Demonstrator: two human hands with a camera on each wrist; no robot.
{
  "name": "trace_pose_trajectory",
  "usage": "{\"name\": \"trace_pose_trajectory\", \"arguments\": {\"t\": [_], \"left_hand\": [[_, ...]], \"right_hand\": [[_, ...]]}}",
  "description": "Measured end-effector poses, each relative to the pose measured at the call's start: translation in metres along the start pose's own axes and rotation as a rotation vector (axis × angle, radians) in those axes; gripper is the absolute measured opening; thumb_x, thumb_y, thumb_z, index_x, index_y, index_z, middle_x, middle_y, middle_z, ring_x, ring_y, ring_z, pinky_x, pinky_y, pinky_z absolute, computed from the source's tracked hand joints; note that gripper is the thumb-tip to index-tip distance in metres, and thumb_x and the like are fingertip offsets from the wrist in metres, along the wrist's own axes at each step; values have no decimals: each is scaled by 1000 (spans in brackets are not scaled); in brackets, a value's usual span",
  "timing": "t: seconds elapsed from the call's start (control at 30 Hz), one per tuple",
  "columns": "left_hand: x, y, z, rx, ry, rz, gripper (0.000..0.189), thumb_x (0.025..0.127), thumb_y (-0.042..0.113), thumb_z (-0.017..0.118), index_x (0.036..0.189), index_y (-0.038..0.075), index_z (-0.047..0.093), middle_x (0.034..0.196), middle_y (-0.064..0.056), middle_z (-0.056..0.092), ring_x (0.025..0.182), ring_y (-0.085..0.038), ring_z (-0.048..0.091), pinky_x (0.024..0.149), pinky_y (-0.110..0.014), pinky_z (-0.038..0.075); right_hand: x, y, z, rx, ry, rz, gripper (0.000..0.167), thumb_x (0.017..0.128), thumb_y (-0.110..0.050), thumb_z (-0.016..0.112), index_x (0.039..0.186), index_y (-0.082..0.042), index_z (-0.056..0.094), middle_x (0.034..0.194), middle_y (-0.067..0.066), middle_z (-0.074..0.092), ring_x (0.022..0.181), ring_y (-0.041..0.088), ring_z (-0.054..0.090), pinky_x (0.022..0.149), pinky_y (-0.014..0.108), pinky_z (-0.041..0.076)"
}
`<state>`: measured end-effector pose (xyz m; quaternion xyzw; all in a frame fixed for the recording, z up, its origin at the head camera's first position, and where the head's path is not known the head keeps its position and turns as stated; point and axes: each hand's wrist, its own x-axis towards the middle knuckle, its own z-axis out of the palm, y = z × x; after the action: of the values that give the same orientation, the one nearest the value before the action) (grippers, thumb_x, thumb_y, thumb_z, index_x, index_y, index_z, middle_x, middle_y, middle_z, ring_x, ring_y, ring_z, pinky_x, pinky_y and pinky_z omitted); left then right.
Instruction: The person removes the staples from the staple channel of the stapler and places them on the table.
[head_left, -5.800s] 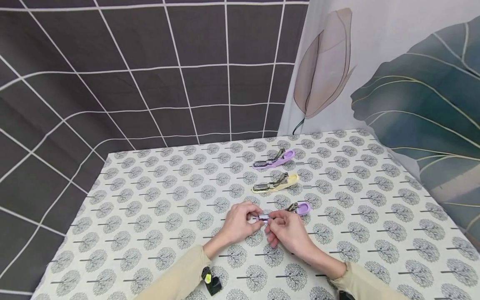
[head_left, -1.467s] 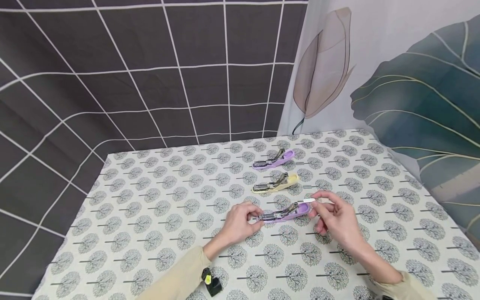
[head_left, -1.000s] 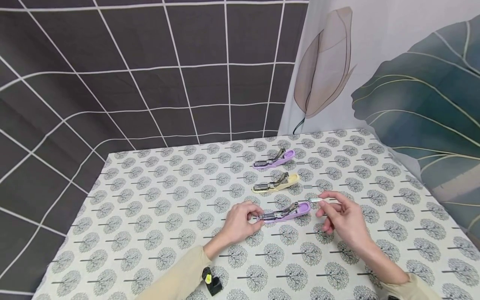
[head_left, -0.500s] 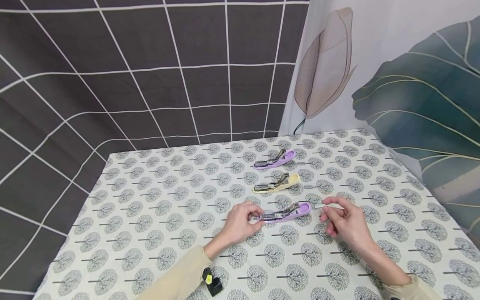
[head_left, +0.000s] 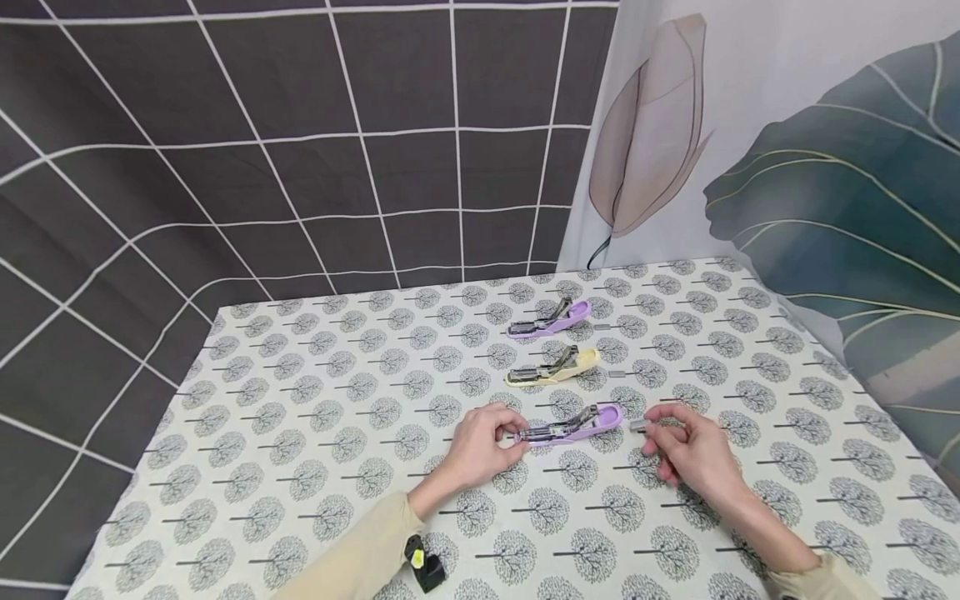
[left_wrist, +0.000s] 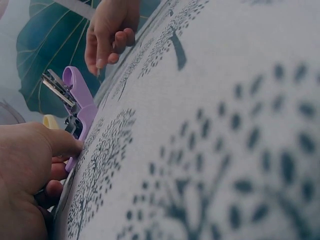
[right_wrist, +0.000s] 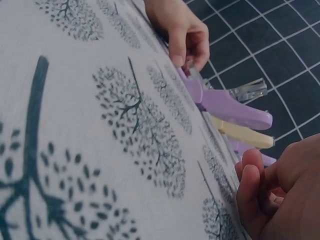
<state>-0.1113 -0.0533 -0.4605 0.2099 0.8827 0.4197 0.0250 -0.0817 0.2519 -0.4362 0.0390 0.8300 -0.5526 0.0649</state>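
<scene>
My left hand (head_left: 480,446) pinches the left end of the nearest purple stapler (head_left: 573,428) between thumb and forefinger. That stapler lies spread open on the table, its metal parts folded up, as the left wrist view also shows for the purple stapler (left_wrist: 80,95). To its right, my right hand (head_left: 693,450) holds a small grey staple strip (head_left: 637,426) by one end with thumb and forefinger, just above or on the cloth; which of these I cannot tell. In the right wrist view the right hand (right_wrist: 285,190) hides the strip.
Behind lie an opened yellow stapler (head_left: 553,368) and another opened purple stapler (head_left: 549,320). Beside each is a grey staple strip, one by the yellow stapler (head_left: 617,374), another staple strip (head_left: 602,327) farther back. A tree-print cloth (head_left: 300,433) covers the table; a dark grid curtain (head_left: 300,167) hangs behind.
My right hand has left the stapler's left end and moved right with the staple strip, lately lowering and turning it beside the stapler. The left hand has stayed on the stapler.
</scene>
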Motion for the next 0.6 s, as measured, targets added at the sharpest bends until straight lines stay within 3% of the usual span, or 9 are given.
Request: {"name": "trace_pose_trajectory", "arguments": {"t": [0.6], "left_hand": [[0, 0, 0, -4, 4, 4, 19, 80, 11, 82, 97, 10, 74, 83, 9, 62, 66, -3, 44, 61, -21, 41]], "right_hand": [[5, 3, 2, -177, -4, -13, 17, 97, -3, 59, 114, 1, 59, 68, 7, 65, 43, 20, 56, 38, 35, 50]]}}
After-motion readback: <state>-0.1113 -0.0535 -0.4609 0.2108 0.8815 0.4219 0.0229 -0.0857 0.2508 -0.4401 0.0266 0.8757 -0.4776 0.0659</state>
